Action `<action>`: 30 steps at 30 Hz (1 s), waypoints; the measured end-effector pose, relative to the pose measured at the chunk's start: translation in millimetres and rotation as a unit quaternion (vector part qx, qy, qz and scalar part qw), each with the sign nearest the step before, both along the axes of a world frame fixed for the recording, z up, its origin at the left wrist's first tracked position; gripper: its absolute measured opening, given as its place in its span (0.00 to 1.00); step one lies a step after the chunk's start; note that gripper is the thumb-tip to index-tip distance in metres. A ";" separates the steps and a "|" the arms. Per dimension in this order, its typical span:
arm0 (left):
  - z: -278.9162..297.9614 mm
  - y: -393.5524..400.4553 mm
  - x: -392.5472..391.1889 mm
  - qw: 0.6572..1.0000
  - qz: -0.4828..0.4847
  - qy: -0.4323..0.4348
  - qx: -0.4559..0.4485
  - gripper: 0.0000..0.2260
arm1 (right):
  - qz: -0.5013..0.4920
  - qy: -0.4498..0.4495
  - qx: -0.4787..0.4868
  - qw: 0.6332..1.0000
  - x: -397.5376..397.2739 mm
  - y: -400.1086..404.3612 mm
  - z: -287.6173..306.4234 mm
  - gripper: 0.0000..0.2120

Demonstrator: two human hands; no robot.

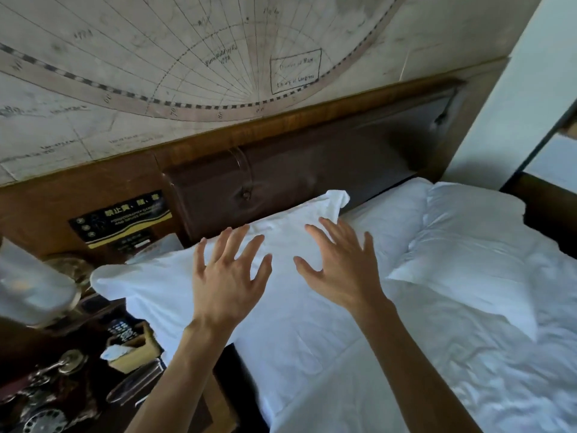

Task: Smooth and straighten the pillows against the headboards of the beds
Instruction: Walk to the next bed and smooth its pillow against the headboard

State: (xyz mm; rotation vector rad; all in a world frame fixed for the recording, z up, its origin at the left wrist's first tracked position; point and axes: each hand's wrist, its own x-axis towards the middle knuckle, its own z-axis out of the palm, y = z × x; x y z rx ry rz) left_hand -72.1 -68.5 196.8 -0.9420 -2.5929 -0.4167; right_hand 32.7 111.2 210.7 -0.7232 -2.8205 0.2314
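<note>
A white pillow (pixel 156 289) lies along the dark brown padded headboard (pixel 296 170), its left corner hanging past the bed's edge and its far right corner (pixel 338 200) bunched upward. My left hand (pixel 229 273) and my right hand (pixel 338 270) are side by side over the pillow's middle, palms down, fingers spread, holding nothing. Whether the palms touch the fabric I cannot tell. A second white pillow (pixel 468 254) lies to the right on the same bed, creased, with its far end near the headboard.
A white duvet (pixel 390 385) covers the bed. At the left stands a dark nightstand (pixel 78 385) with a lampshade (pixel 28 289), an ornate telephone, a wooden box holding remotes (pixel 131 342) and tissues. A wooden wall panel carries a black notice sign (pixel 121 217); a map mural covers the wall above.
</note>
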 end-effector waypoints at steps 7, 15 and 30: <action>-4.9 -13.0 -19.7 0.992 -0.123 0.028 0.008 0.20 | -0.120 -0.012 -0.005 0.993 29.2 -45.3 -1.1 0.33; -13.4 -8.6 9.8 0.950 -0.299 0.067 0.066 0.19 | -0.291 0.007 -0.007 0.957 98.6 -108.5 -4.0 0.30; 4.1 -19.9 265.8 0.786 -0.614 0.022 0.065 0.19 | -0.622 0.047 0.017 0.781 357.5 -268.4 12.5 0.29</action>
